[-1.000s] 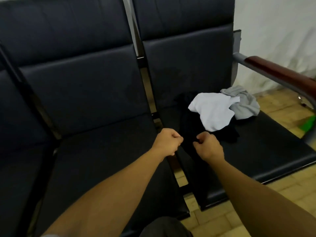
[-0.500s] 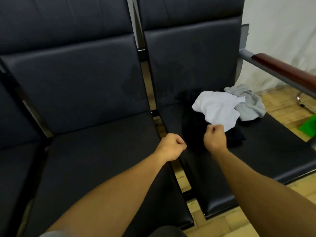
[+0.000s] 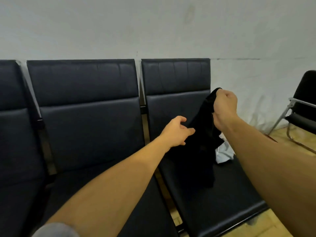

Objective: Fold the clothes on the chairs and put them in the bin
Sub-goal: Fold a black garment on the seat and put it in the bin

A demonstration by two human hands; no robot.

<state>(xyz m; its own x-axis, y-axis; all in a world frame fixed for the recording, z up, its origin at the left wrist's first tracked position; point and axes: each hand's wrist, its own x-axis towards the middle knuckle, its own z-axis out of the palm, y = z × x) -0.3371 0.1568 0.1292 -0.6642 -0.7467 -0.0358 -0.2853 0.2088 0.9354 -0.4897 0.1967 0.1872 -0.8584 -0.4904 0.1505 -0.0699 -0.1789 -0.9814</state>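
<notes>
Your right hand grips the black garment lifted over the seat, while your left hand, fingers loosely spread, seems to touch its edge.

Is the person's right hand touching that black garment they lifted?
Touching. The head view shows the right hand with fingers curled round the top edge of the black garment, which hangs from that grip.

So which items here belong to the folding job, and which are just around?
Job:
black garment, gripped by right hand
left hand, reaching for it
white garment on the seat
row of chairs

Around:
separate chair at right
wall
</notes>
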